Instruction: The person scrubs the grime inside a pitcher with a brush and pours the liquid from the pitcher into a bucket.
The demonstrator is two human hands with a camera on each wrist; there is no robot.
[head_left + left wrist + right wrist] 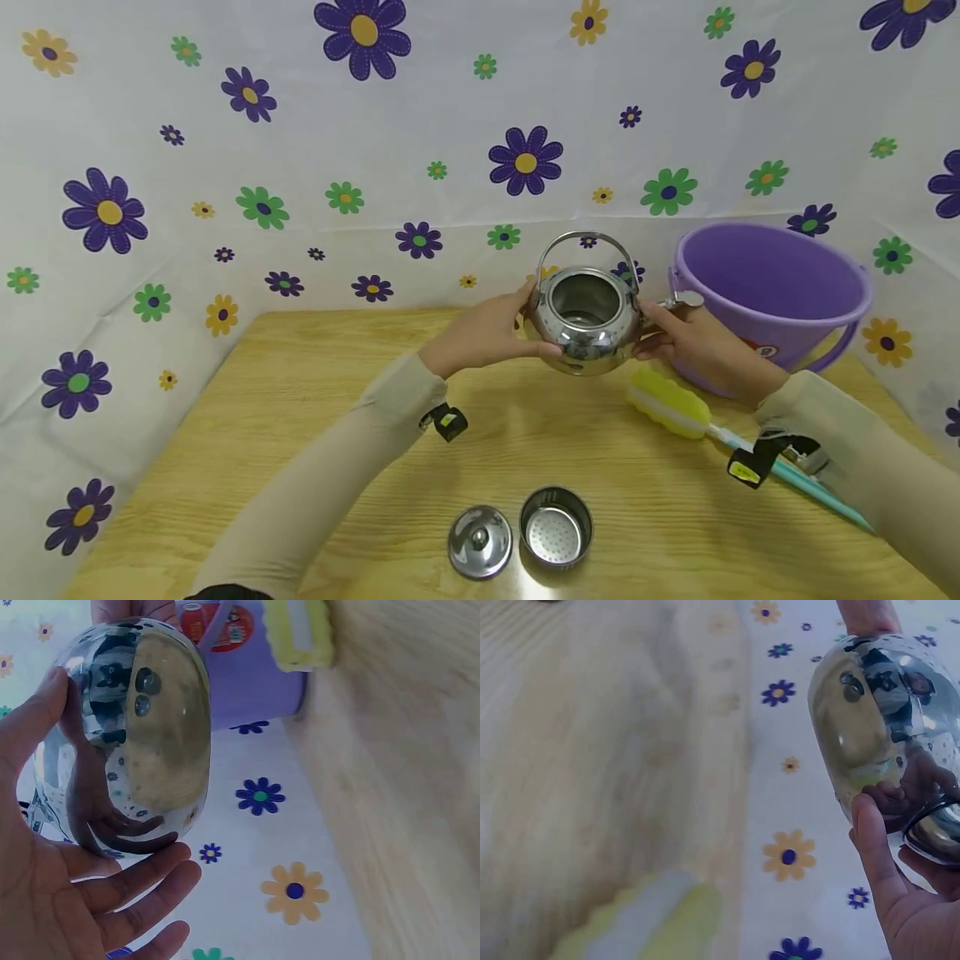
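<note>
A shiny steel teapot, lidless and with its hoop handle raised, is held above the table with its open mouth tilted toward me. On its left side my left hand grips the body between thumb and fingers. My right hand holds the opposite side, around the base of the spout. Both wrist views show the teapot's rounded, mirror-like body, with the left thumb pressed on it in the left wrist view. Nearer to me on the table lie a steel lid and a perforated strainer basket, side by side.
A purple bucket stands at the back right, close to my right hand. Below that hand lies a cleaning brush with a yellow sponge head and a blue handle. Flower-patterned sheeting rises behind the wooden table.
</note>
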